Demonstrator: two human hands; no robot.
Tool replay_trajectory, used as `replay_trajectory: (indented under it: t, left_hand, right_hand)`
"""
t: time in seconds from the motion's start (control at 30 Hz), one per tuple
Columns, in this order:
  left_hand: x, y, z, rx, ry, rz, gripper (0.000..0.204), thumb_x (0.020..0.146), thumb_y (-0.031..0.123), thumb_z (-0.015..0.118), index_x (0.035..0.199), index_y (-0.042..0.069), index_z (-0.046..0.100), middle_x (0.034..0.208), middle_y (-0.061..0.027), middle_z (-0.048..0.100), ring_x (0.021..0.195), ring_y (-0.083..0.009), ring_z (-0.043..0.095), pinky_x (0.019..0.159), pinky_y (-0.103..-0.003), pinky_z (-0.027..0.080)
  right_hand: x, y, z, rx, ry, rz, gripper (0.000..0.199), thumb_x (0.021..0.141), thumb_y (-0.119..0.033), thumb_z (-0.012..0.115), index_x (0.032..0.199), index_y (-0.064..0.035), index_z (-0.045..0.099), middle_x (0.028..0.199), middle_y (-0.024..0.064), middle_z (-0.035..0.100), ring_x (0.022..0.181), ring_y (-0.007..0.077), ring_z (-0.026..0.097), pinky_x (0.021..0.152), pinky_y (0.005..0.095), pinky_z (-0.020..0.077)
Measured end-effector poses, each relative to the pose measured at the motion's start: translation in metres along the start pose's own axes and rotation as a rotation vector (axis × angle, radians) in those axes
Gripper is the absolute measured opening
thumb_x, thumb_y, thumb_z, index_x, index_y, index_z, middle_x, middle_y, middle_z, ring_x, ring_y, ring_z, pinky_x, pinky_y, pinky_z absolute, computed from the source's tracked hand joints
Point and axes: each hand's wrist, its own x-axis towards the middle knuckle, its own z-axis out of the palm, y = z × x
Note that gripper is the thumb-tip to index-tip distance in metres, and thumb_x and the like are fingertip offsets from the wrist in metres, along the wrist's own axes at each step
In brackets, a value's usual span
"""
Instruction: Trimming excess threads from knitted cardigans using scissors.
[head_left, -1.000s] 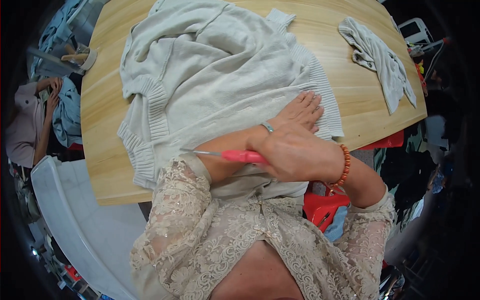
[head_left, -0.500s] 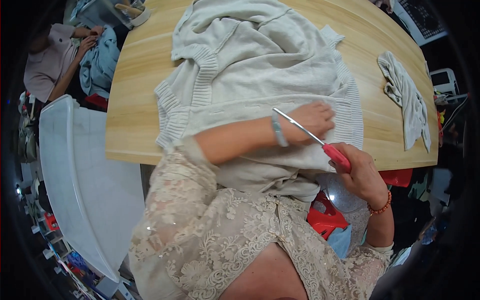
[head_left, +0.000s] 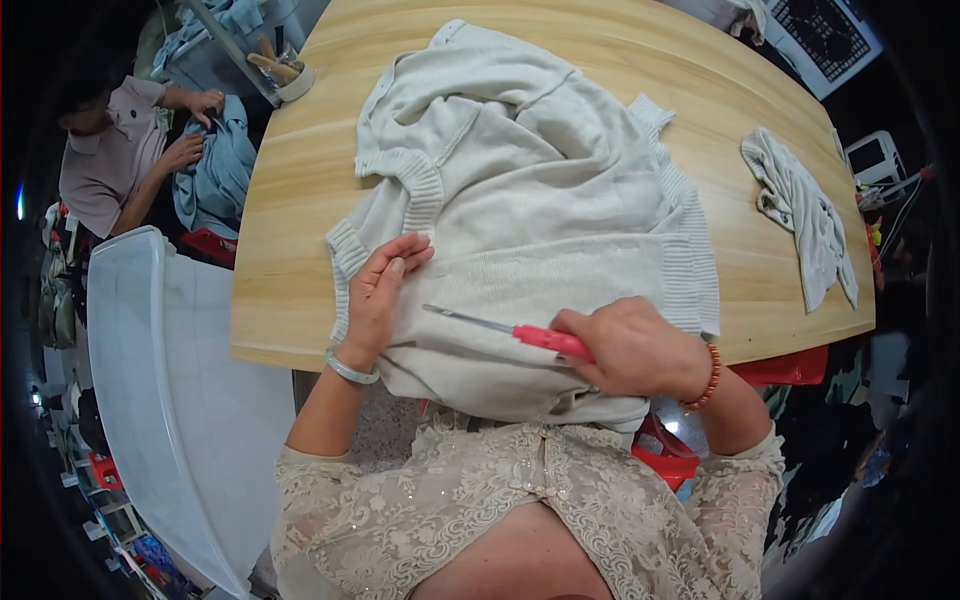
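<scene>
A cream knitted sweater (head_left: 560, 210) with ribbed edges lies rumpled on the wooden table (head_left: 690, 60), its near part hanging over the front edge toward my lap. My left hand (head_left: 374, 305) rests at the sweater's left side, just below a ribbed band, fingers stretched out and holding nothing that shows. In my right hand (head_left: 645, 345) is a pink-handled tool (head_left: 545, 340) with a slim metal shaft. The shaft points left over the sweater's near part; whether its tip touches the knit I cannot tell.
A smaller cream knitted piece (head_left: 805, 215) lies at the table's right. A white plastic bin (head_left: 165, 400) stands left of the table. At the far left a co-worker (head_left: 125, 165) handles a blue-grey garment (head_left: 212, 175). A small holder (head_left: 292, 85) with wooden-handled tools sits at the back-left edge.
My left hand has swung from the sweater's right ribbed edge back to its left side. My right hand, still holding the tool, has moved left and up over the sweater.
</scene>
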Motion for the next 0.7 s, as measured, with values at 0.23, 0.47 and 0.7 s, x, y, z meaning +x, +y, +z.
replay_trajectory:
  t: [0.23, 0.47, 0.7]
  left_hand:
    - [0.046, 0.026, -0.044, -0.08, 0.15, -0.378, 0.038, 0.1, 0.017, 0.054, 0.132, -0.002, 0.048, 0.115, -0.0155, 0.062, 0.096, -0.0219, 0.065, 0.079, -0.031, 0.057]
    - [0.2, -0.017, -0.093, 1.147, 0.437, -0.13, 0.084, 0.071, 0.041, 0.081, 0.135, -0.001, 0.046, 0.122, -0.0277, 0.056, 0.111, -0.0386, 0.057, 0.096, -0.042, 0.047]
    - [0.273, -0.045, -0.143, 0.853, 0.278, -0.285, 0.022, 0.066, 0.015, 0.077, 0.08, 0.0, 0.069, 0.073, -0.0135, 0.068, 0.065, -0.0248, 0.067, 0.059, -0.037, 0.052]
  right_hand:
    - [0.027, 0.017, 0.015, 0.104, 0.17, 0.032, 0.023, 0.088, -0.016, 0.06, 0.107, -0.0035, 0.058, 0.089, 0.017, 0.065, 0.085, 0.0348, 0.064, 0.074, 0.0446, 0.0497]
    - [0.012, 0.05, 0.012, 0.016, 0.504, 0.249, 0.023, 0.087, -0.015, 0.068, 0.106, -0.0023, 0.06, 0.09, 0.0171, 0.065, 0.08, 0.038, 0.062, 0.072, 0.0438, 0.049]
    - [-0.023, 0.079, 0.001, 0.023, 0.647, 0.545, 0.033, 0.089, -0.029, 0.069, 0.076, 0.0003, 0.061, 0.067, 0.021, 0.061, 0.062, 0.041, 0.061, 0.058, 0.0468, 0.0475]
